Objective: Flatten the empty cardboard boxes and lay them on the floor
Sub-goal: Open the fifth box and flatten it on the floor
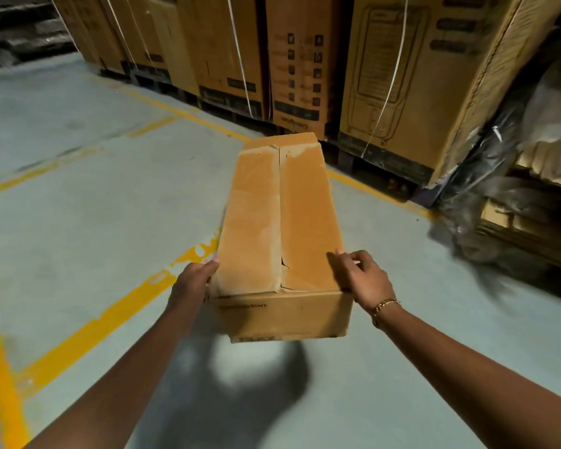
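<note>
Here we hold the closed cardboard box [279, 222] above the floor [78, 205]: left hand [193, 280] grips its near left edge, right hand [365, 280] grips its near right edge.

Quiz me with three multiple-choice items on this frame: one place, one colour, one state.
1. Where is the box? A on a pallet; B held up in the person's hands; C flat on the floor.
2. Colour of the floor lines? A yellow; B white; C red.
3. The box is: A flattened; B wide open; C still box-shaped, flaps closed.
Answers: 1 B, left hand and right hand grip its near end; 2 A, painted yellow; 3 C, flaps meet along a seam.
</note>
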